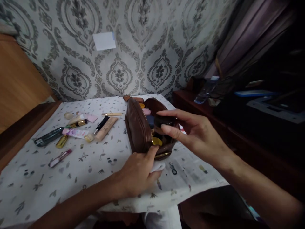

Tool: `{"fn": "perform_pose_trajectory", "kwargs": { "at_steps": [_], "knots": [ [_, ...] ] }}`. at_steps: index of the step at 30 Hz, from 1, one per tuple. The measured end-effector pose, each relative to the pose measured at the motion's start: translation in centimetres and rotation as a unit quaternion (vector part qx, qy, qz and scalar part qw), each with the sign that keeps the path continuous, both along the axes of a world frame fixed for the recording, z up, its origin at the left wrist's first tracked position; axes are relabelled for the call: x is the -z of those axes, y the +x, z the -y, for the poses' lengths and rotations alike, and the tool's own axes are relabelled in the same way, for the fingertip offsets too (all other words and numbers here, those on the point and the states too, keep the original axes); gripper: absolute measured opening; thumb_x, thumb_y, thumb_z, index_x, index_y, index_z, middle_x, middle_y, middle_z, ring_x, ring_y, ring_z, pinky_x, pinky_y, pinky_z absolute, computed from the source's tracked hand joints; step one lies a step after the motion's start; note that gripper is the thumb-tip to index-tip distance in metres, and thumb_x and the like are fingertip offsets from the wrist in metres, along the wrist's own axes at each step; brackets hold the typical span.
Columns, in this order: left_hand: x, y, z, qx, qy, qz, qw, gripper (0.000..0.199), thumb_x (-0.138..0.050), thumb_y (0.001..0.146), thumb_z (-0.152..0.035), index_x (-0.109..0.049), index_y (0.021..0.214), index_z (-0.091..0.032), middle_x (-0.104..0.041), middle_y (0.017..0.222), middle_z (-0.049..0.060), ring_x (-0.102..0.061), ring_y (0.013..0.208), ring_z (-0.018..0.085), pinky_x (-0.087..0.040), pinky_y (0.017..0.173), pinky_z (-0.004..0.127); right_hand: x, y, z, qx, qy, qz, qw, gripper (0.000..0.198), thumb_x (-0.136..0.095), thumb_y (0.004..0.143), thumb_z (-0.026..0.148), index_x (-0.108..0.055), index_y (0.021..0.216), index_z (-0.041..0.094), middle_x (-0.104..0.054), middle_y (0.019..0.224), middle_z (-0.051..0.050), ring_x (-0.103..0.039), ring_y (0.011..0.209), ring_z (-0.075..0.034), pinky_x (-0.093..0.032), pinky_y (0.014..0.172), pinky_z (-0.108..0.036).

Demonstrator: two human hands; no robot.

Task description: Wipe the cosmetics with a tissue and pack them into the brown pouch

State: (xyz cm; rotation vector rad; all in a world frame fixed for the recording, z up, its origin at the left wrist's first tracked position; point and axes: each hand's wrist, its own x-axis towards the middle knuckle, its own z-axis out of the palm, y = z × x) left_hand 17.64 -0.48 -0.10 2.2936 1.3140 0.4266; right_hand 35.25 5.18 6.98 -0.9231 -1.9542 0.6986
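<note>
A brown leather cosmetic bag stands unzipped in the middle of the table, several items inside it, among them a yellow round item and a pink one. My left hand grips the bag's near end, fingers closed at the zipper edge; a piece of white cloth or tissue shows by the thumb. Over the opening, my right hand pinches a dark round jar between thumb and fingers. What lies deeper in the bag is in shadow.
Left of the bag lie loose cosmetics: a beige tube, a black tube, a dark green bottle, a pink-white tube and a lip gloss. A clear bottle rests on the dark furniture at right. Patterned wallpaper rises behind.
</note>
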Motion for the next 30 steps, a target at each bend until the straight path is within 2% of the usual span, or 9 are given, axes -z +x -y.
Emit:
{"fn": "perform_pose_trajectory", "kwargs": {
  "at_steps": [3,6,9,12,15,19,25,30],
  "knots": [
    [1.4,-0.3,0.0,0.016,0.004,0.028,0.999,0.061,-0.054,0.086,-0.022,-0.037,0.144,-0.014,-0.073,0.108,0.012,-0.072,0.092,0.028,-0.058,0.079,0.04,0.4,0.4,-0.2,0.017,0.029,0.09,0.995,0.038,-0.069,0.085,0.045,-0.072,0.115,0.021,-0.075,0.106,-0.007,-0.069,0.084,-0.021,-0.055,0.07,-0.032],
    [2.6,-0.9,-0.1,0.037,0.012,0.044,0.998,0.064,-0.053,0.085,-0.018,-0.033,0.145,-0.014,-0.071,0.117,0.014,-0.071,0.101,0.029,-0.058,0.082,0.042,0.9,0.7,-0.7,0.027,0.027,0.165,0.986,0.046,-0.071,0.083,0.04,-0.067,0.124,0.019,-0.075,0.103,-0.007,-0.068,0.076,-0.019,-0.053,0.064,-0.029],
    [3.3,-1.0,-0.2,0.048,0.038,0.053,0.997,0.064,-0.052,0.084,-0.016,-0.032,0.145,-0.015,-0.07,0.121,0.013,-0.071,0.103,0.028,-0.059,0.084,0.042,1.2,0.8,-1.4,0.019,0.024,0.23,0.973,0.05,-0.071,0.082,0.033,-0.064,0.129,0.018,-0.074,0.103,-0.006,-0.068,0.077,-0.018,-0.053,0.068,-0.028],
    [3.8,-1.0,-0.2,0.059,0.067,0.069,0.994,0.064,-0.051,0.083,-0.015,-0.031,0.144,-0.015,-0.068,0.124,0.013,-0.071,0.104,0.026,-0.06,0.085,0.041,1.0,0.7,-1.9,0.009,0.033,0.298,0.954,0.042,-0.071,0.081,0.027,-0.068,0.122,0.017,-0.073,0.097,-0.006,-0.068,0.079,-0.018,-0.051,0.07,-0.027],
    [4.1,-1.0,-0.2,0.059,0.078,0.076,0.992,0.064,-0.051,0.083,-0.014,-0.032,0.144,-0.014,-0.069,0.122,0.013,-0.071,0.101,0.025,-0.06,0.084,0.038,0.6,0.3,-2.1,0.004,0.03,0.349,0.937,0.036,-0.072,0.078,0.021,-0.07,0.114,0.017,-0.072,0.095,-0.005,-0.067,0.08,-0.018,-0.048,0.07,-0.026],
    [4.2,-1.1,-0.1,0.052,0.089,0.058,0.993,0.063,-0.051,0.083,-0.016,-0.031,0.143,-0.014,-0.073,0.111,0.011,-0.073,0.087,0.024,-0.06,0.075,0.037,0.3,-0.2,-1.8,-0.007,0.024,0.408,0.913,0.032,-0.074,0.079,0.02,-0.068,0.11,0.017,-0.072,0.098,-0.006,-0.067,0.089,-0.021,-0.046,0.071,-0.027],
    [4.2,-1.0,0.1,0.063,0.106,0.041,0.991,0.067,-0.049,0.082,-0.015,-0.026,0.144,-0.015,-0.073,0.1,0.009,-0.072,0.075,0.022,-0.059,0.065,0.034,0.4,-0.9,-1.8,-0.044,0.091,0.501,0.859,0.017,-0.075,0.081,0.02,-0.067,0.094,0.014,-0.069,0.09,-0.008,-0.06,0.097,-0.025,-0.045,0.076,-0.032],
    [4.1,-1.1,0.0,0.073,0.128,0.022,0.989,0.073,-0.051,0.079,-0.014,-0.02,0.145,-0.015,-0.073,0.107,0.01,-0.073,0.081,0.022,-0.06,0.067,0.033,1.6,-0.9,-2.5,-0.035,0.188,0.531,0.826,0.015,-0.069,0.086,0.026,-0.068,0.092,0.013,-0.065,0.098,-0.013,-0.054,0.1,-0.029,-0.042,0.08,-0.038]
  ]
}}
